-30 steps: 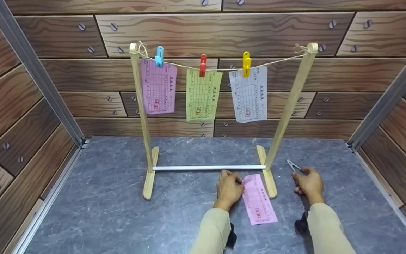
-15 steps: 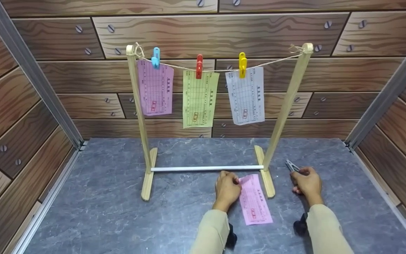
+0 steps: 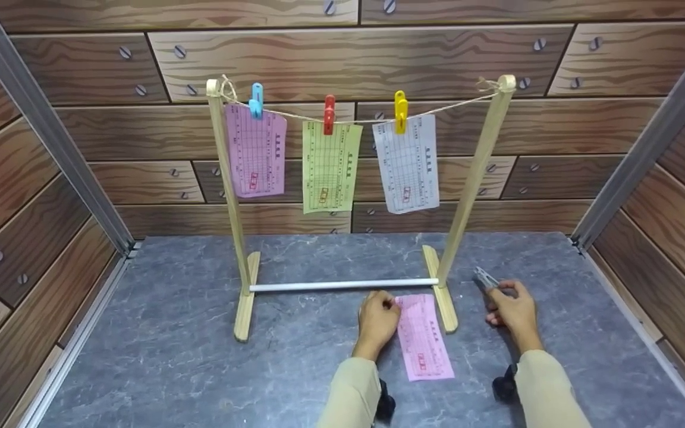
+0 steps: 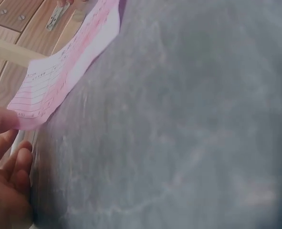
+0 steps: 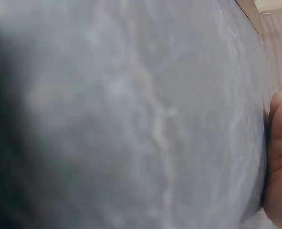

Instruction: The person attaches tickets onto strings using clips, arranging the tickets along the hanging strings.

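Observation:
My left hand (image 3: 377,321) pinches a top corner of a loose pink printed slip (image 3: 423,339) in the head view. The left wrist view shows that slip (image 4: 67,71) sloping up from thumb and finger, its surface bent. To the right, my right hand (image 3: 515,312) pinches a grey clothespin (image 3: 484,278), whose tip points away toward the back. This clothespin (image 4: 56,20) also shows small at the top of the left wrist view. In the right wrist view, only part of the right hand (image 5: 280,152) appears at the edge.
A wooden stand (image 3: 468,190) carries a sagging string. From it hang a pink slip (image 3: 256,157) on a blue clothespin (image 3: 256,102), a green slip (image 3: 327,172) on a red clothespin (image 3: 329,114), and a white slip (image 3: 405,169) on a yellow clothespin (image 3: 401,113). A white rod (image 3: 342,285) joins its feet.
The grey clothespin's arms looked spread apart a second ago and now look closer together. Both hands keep their grips. The whole head view has shifted slightly to the left.

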The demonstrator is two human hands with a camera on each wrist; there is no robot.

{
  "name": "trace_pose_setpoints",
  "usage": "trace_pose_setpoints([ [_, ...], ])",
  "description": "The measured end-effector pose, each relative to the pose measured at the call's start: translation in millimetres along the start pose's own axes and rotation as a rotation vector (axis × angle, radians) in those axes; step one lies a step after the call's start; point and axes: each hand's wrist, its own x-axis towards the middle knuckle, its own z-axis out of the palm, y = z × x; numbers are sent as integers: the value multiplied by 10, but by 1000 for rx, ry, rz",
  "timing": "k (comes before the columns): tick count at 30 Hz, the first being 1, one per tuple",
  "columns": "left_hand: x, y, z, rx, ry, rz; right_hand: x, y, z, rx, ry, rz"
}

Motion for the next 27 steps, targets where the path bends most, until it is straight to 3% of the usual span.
trace_pose_setpoints([
  [7,-24,-13,-24,-164,-23,-50,-58,18,-26,53,-10,-14],
  [15,65,55,-156,-198,-30,-63,-118,-14,14,94,-3,-22],
  [23,222,339,-294,-235,-83,-75,-103,5,-7,84,15,-25],
  [27,289,543,-361,-332,-87,-73,-106,5,-20,101,-2,-21],
])
